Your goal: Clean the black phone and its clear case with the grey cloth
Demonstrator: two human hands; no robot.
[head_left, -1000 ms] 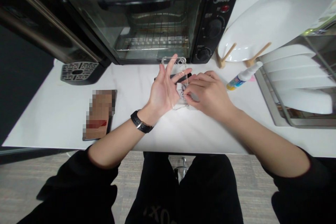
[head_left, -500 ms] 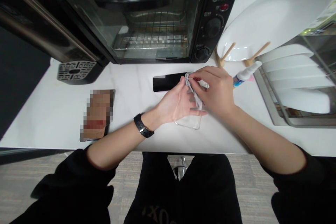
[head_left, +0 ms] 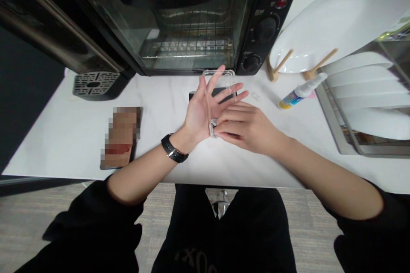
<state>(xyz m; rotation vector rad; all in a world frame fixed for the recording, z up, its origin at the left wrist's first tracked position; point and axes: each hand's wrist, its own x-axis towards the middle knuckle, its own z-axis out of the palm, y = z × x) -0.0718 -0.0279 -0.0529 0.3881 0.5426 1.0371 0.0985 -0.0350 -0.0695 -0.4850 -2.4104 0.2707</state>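
Note:
A clear phone case (head_left: 228, 79) rests against the palm of my left hand (head_left: 205, 108), whose fingers are stretched wide behind it. My right hand (head_left: 245, 128) pinches a crumpled whitish wipe (head_left: 213, 123) against the case's near lower edge; most of the wipe is hidden by the fingers. Under both, a black phone (head_left: 192, 95) lies on the white counter, largely covered by my left hand and the case. A small spray bottle (head_left: 293, 97) with a white top stands to the right of my right hand.
Behind the hands sits a black toaster oven (head_left: 188, 30). A dispenser with a drip tray (head_left: 95, 84) is at the left, near a pixelated flat object (head_left: 120, 136). To the right are a large white plate (head_left: 320, 30) on a wooden stand and a dish rack (head_left: 339, 136) of white dishes.
My right hand has moved down with the wipe, from the case's far end to its near edge. My left hand has turned the case upward and spread its fingers.

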